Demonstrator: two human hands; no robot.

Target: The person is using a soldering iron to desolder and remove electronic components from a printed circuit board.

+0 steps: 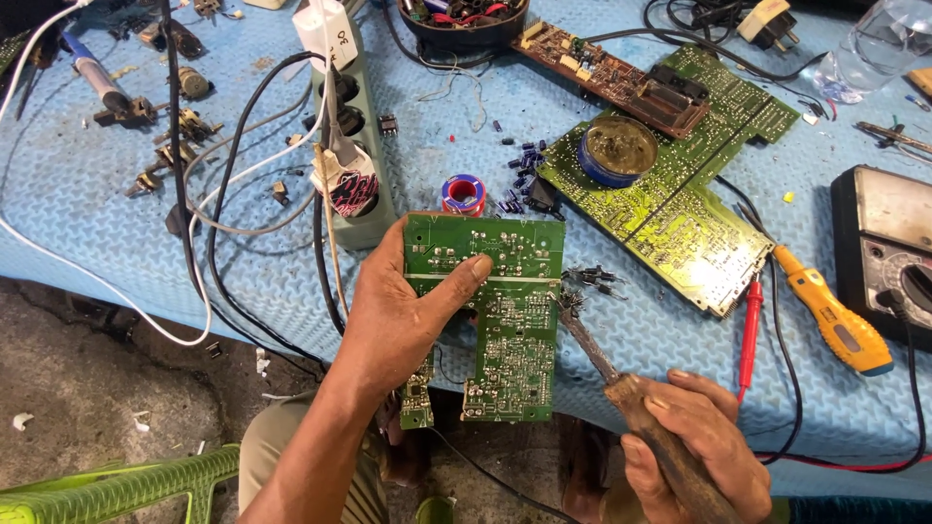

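My left hand [403,306] grips a green circuit board [505,320] by its left edge, thumb pressed across the solder side, holding it upright over the table's front edge. My right hand [694,442] is closed around the worn wooden handle of a soldering iron [607,369]. The iron's metal tip rests at the board's right edge, about halfway up. Several small dark components [590,278] lie on the blue mat just beside the tip.
A larger green circuit board [680,209] with a tin of flux [616,147] lies behind. A solder spool [463,192], power strip [349,146], yellow tester screwdriver [835,315], red probe [749,325] and multimeter [888,252] sit on the blue mat [87,223]. Cables cross the left side.
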